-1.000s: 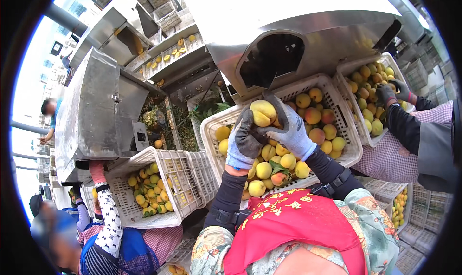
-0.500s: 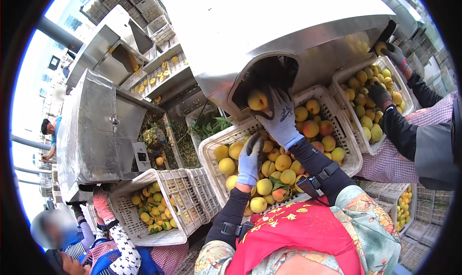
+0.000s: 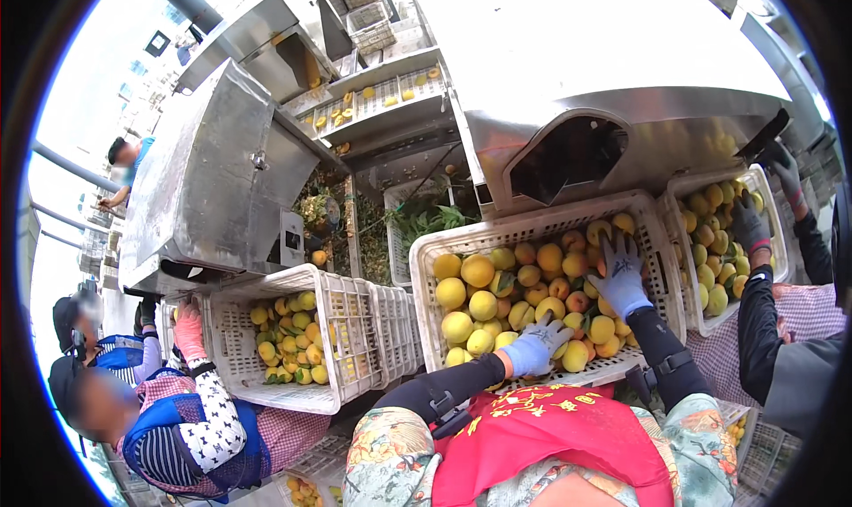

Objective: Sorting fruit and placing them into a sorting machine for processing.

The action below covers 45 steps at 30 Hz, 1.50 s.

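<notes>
Left hand [image 3: 535, 347], right hand [image 3: 619, 276] spread on round yellow fruit [image 3: 482, 304], slatted plastic crate [image 3: 424, 276].

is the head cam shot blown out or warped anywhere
Head view: strong fisheye, the white crate rim and machine edges bow toward a black circular border; sky at upper left is blown out; glare whitens the steel hood; the gloved left hand and right hand look sharp.

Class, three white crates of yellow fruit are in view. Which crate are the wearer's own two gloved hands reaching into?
The middle crate, under the machine's dark opening; left hand and right hand rest on its fruit.
</notes>
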### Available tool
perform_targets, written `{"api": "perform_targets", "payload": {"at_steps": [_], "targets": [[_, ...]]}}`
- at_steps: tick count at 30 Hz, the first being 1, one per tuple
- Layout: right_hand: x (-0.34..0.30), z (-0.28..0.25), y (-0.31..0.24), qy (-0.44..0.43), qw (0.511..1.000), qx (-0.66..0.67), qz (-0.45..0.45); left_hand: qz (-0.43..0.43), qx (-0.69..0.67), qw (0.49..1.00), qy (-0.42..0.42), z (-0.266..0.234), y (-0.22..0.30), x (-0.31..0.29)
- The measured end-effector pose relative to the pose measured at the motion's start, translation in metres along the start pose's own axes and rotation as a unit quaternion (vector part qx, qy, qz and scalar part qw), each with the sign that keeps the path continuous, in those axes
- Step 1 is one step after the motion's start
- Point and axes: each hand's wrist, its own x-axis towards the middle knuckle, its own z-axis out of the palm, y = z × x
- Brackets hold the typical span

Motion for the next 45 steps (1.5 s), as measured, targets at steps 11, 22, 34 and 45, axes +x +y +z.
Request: {"api": "perform_targets", "payload": {"at_steps": [11, 22, 34, 45], "targets": [[0.048, 0.063, 0.050, -0.158, 0.986, -0.047, 0.025, 0.001, -0.673, 0.692, 0.260, -0.008, -0.044, 0.007], [-0.004, -0.061, -0.058, -0.080, 0.751, 0.655, -0.003, 0.224, -0.874, 0.404, 0.152, -0.079, -0.011, -0.015], [0.036, -0.086, -0.086, 0.278, 0.860, 0.414, -0.108, 0.133, -0.870, 0.376, 0.290, -0.118, -0.028, -0.012], [0.078, -0.068, -0.101, 0.260, 0.912, 0.317, 0.033, 0.148, -0.883, 0.347, 0.281, -0.099, -0.033, -0.014]]}}
